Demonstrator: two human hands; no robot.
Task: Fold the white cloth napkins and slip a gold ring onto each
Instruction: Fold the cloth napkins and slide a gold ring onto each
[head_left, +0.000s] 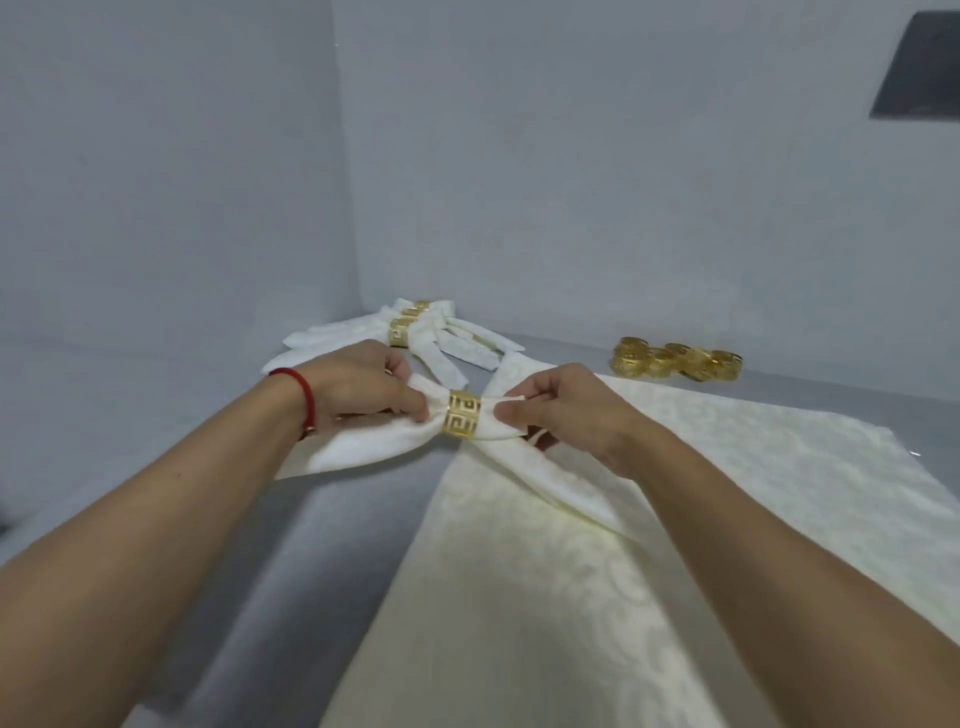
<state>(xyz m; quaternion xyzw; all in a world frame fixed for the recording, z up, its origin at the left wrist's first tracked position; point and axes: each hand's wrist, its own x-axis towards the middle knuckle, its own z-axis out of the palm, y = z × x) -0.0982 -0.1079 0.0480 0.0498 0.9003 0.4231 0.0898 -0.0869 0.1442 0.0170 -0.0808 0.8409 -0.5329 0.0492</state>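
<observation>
A folded white napkin (363, 441) is held just above the table, and a gold ring (461, 415) with a cut-out key pattern sits round its middle. My left hand (358, 387) pinches the napkin just left of the ring. My right hand (566, 410) pinches the cloth just right of the ring. The napkin's right end trails down onto a flat white napkin (649, 519) spread under my right arm. Behind my left hand lie finished ringed napkins (415, 332) in a small pile. Several loose gold rings (675, 359) sit at the back right.
The grey table (322, 545) meets pale walls at the back and on the left. A dark rectangular opening (919, 67) shows in the wall at the upper right. A red string bracelet (304, 389) circles my left wrist.
</observation>
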